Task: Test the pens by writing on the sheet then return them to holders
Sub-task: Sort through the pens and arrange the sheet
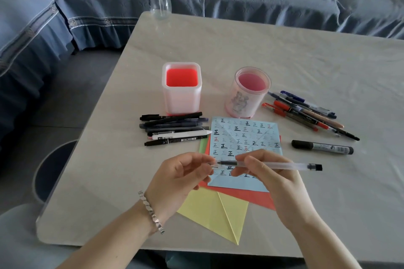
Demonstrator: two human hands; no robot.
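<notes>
Fingers [251, 156] of right hand [273, 181] grip the pen [284, 166]; left hand [179, 177] pinches its tip end. Recommend pulling straight along a steadied barrel.

We've one head cam, aimed fwd & down, close above the fingers [253, 155]. Table [284, 54] stretches beyond the fingertips.
</notes>
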